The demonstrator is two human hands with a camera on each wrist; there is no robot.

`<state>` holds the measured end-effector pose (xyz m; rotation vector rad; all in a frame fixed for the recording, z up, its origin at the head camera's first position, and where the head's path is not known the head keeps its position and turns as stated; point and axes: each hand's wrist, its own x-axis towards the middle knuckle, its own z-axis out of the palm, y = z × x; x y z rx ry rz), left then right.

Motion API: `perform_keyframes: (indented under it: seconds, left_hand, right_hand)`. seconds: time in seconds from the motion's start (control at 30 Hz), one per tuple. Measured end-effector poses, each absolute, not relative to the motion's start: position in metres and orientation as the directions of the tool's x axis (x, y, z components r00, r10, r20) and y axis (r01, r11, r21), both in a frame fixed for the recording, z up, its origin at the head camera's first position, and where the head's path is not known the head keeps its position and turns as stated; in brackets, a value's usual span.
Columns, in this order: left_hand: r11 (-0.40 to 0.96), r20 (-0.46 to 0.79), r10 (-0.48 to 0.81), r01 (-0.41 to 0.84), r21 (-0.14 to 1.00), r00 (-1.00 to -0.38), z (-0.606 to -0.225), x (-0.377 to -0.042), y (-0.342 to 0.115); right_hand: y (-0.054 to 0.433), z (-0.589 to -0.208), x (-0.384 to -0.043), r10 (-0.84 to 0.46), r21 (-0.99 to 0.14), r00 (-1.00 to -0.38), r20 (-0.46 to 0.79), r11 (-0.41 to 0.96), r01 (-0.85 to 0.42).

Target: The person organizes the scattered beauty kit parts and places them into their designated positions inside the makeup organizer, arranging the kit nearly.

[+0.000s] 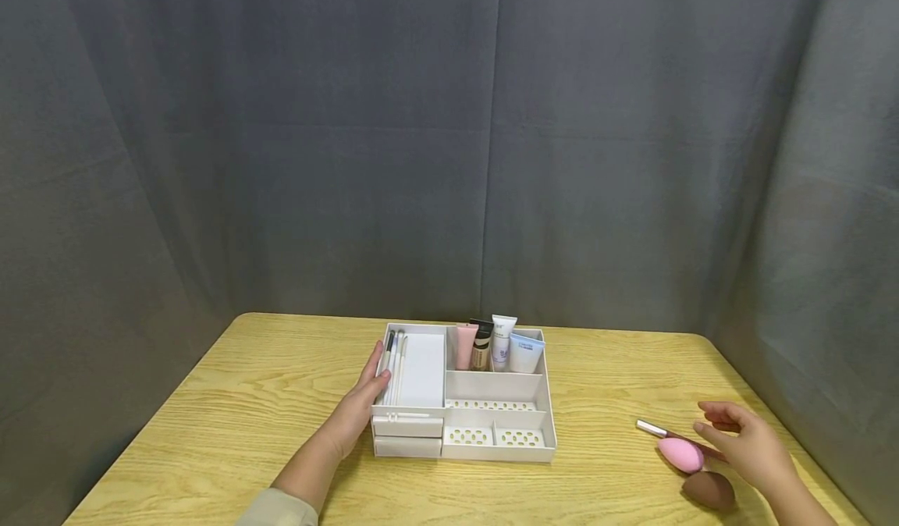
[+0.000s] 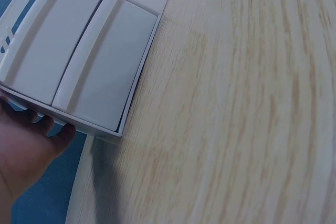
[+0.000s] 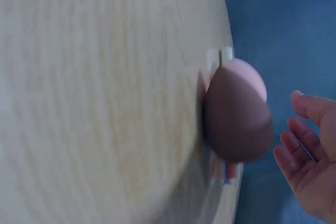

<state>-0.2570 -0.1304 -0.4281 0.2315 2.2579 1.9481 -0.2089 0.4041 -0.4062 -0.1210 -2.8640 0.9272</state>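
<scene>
A white makeup organizer (image 1: 499,453) stands near the middle of the table. My left hand (image 1: 349,418) grips its left side, the thumb over the rim and the fingers along the outer wall. In the left wrist view those fingertips touch the wall beside two drawers (image 2: 111,61). Over at the right, my right hand (image 1: 757,449) is held with fingers loosely bent and nothing in them. Close by it lie a pink makeup sponge (image 1: 680,455), a brown makeup sponge (image 1: 709,491) and a makeup brush (image 1: 653,428) with a silvery end, partly hidden behind the hand.
Several slim brushes (image 1: 396,366) lie in the organizer's left tray. A pink tube (image 1: 465,346), a dark bottle (image 1: 481,346), a white tube (image 1: 502,339) and a light blue tube (image 1: 525,354) stand in its back compartments. Grey curtains (image 1: 365,159) enclose the wooden table (image 1: 597,389).
</scene>
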Motion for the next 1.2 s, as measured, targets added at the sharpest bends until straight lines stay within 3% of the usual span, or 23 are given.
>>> perform_keyframes:
  seconds: [0.2,0.47,0.87,1.2]
  left_hand:
    - [0.143,-0.013,0.212,0.017,0.990,-0.977,-0.428,-0.257,-0.130]
    - [0.129,-0.009,0.215,0.019,0.991,-0.977,-0.428,-0.257,-0.130]
    - [0.119,-0.002,0.219,0.025,0.993,-0.976,-0.429,-0.257,-0.131]
    - [0.128,-0.013,0.223,0.017,0.992,-0.975,-0.430,-0.258,-0.131]
  right_hand:
    - [0.420,-0.421,-0.205,0.130,-0.570,-0.986,0.103,0.820,0.049]
    - [0.433,-0.433,-0.200,0.183,-0.567,-0.983,-0.001,0.810,0.151]
    - [0.442,-0.444,-0.202,0.146,-0.515,-0.989,0.028,0.850,0.111]
    - [0.443,-0.447,-0.207,0.114,-0.507,-0.993,-0.037,0.854,0.117]
